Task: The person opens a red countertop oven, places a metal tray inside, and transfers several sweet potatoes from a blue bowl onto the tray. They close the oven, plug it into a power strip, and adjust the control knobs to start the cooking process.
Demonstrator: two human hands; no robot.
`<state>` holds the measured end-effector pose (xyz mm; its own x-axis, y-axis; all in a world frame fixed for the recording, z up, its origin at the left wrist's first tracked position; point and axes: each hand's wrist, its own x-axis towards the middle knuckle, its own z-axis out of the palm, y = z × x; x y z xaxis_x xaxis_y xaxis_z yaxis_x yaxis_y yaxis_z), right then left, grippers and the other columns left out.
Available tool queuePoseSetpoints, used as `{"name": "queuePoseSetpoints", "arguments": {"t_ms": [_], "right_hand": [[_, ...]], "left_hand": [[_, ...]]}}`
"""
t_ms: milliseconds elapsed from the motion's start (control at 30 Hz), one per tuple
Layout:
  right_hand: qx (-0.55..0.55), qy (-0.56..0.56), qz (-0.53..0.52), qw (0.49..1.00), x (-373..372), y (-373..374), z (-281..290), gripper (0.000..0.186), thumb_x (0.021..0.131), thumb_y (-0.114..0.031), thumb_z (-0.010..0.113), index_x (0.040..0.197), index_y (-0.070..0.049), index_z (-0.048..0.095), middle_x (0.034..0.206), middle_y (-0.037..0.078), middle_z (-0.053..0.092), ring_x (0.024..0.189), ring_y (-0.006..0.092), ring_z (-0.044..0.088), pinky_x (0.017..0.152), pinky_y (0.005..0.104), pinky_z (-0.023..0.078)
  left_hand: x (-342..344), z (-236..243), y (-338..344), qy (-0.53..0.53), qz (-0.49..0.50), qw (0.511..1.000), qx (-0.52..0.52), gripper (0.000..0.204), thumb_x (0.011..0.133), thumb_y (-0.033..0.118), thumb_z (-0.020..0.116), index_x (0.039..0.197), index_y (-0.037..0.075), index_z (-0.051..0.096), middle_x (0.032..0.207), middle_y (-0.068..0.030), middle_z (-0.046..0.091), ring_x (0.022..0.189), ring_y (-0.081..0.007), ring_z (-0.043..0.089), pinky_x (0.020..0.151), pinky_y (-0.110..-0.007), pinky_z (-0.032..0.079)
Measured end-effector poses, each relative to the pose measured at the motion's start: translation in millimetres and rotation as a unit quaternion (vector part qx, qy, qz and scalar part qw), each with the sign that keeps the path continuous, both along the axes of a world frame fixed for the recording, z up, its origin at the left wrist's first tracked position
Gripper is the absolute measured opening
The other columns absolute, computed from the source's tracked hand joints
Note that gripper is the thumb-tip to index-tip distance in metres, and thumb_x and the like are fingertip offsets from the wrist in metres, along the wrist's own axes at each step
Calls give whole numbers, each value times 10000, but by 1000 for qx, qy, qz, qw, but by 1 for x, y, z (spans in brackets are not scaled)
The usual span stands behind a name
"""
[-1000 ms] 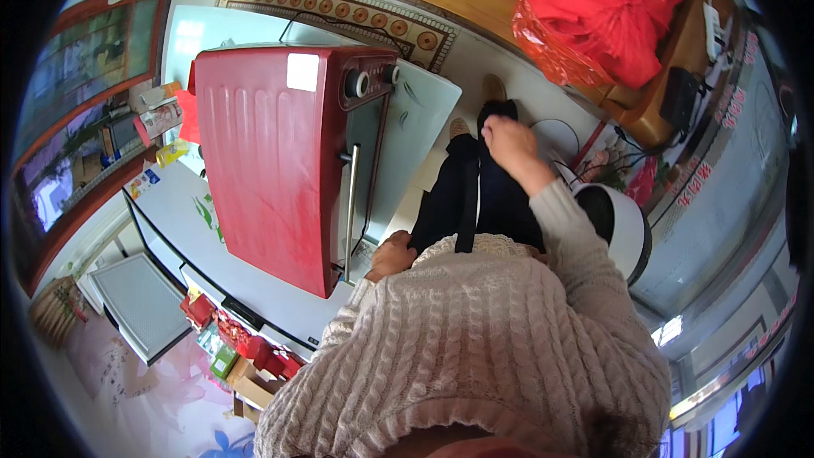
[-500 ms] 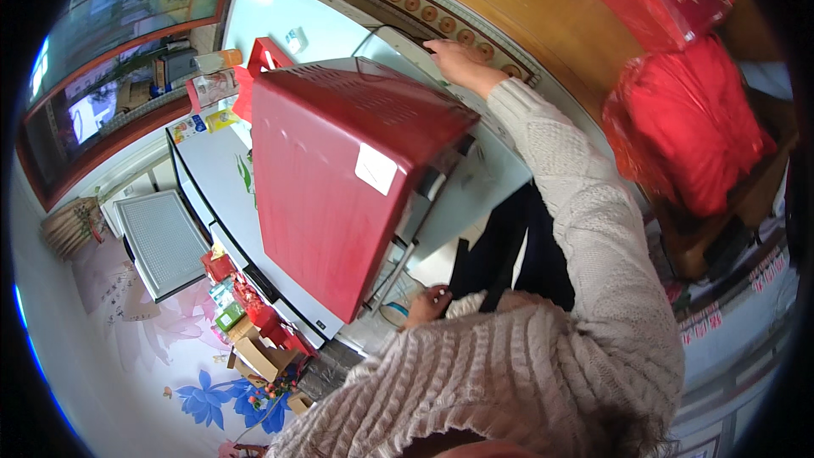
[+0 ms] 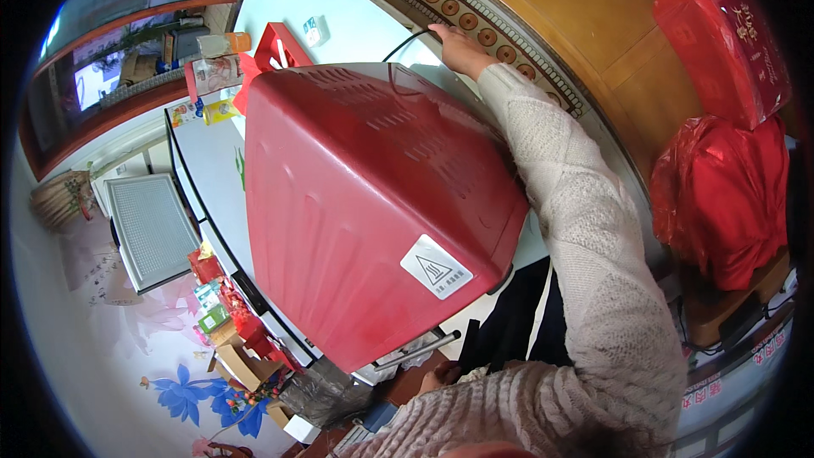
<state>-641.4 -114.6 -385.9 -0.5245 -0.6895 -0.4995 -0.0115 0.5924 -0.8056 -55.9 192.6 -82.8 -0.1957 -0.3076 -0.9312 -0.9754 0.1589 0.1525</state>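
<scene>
Glossy metal oven; knitted sleeve

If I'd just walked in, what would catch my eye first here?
A big red oven fills the middle, with a white label on its lower right corner. Beyond it, the right hand touches a black cord. Bright red bags sit at the right.

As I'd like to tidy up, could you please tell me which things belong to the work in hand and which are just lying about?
In the work, apparently:
red oven
black cord, at the right hand

Just lying about:
red plastic bag
grey tray
cardboard box
</scene>
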Motion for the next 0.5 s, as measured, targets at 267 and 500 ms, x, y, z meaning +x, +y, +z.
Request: {"name": "queuePoseSetpoints", "arguments": {"t_ms": [267, 500], "right_hand": [[-84, 85, 90, 989, 7, 64, 46, 328, 988, -409, 593, 983, -84, 635, 918, 183, 686, 886, 366, 651, 767, 451, 487], [-108, 178, 135, 969, 7, 93, 92, 326, 1029, -383, 525, 1017, -78, 639, 970, 196, 688, 914, 405, 643, 805, 476, 486]], "left_hand": [[8, -17, 16, -54, 133, 989, -20, 428, 949, 428, 644, 1250, 128, 700, 991, -155, 758, 946, -263, 733, 842, -372, 548], [-46, 8, -21, 17, 148, 989, 7, 355, 997, 348, 624, 1245, 101, 685, 1142, -204, 708, 1026, -352, 698, 868, -401, 540]]}}
